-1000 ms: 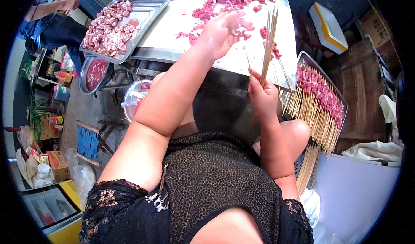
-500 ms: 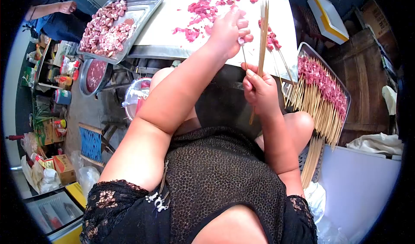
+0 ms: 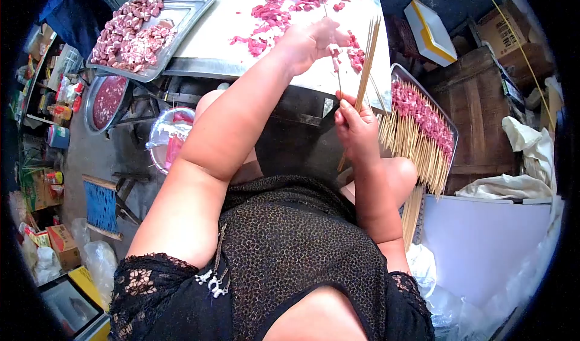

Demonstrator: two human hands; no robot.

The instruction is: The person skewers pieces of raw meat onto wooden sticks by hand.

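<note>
My left hand (image 3: 311,43) is at the table's near edge, fingers curled round the upper part of a thin skewer and its meat; glare blurs the fingertips. Below them, small meat pieces (image 3: 335,60) sit threaded on that skewer. My right hand (image 3: 357,129) pinches the skewer's lower end and also grips a bundle of bare skewers (image 3: 368,63), which points up and slightly right. Loose red meat (image 3: 272,16) is strewn over the white tabletop (image 3: 214,35). Beside the bundle, skewered meat (image 3: 356,57) lies near the table's right side.
A metal tray (image 3: 190,23) of meat chunks is at the upper left, above a bowl (image 3: 109,102) of red contents. Many filled skewers (image 3: 423,123) rest in a tray at the right. A blue stool (image 3: 101,205) stands lower left. Another person's dark clothing (image 3: 75,17) shows at the top left.
Meat pieces now show lower on the skewer, beneath my left hand. My right hand has stayed near the table edge with the bundle. The view has shifted, and less of the other person shows.
</note>
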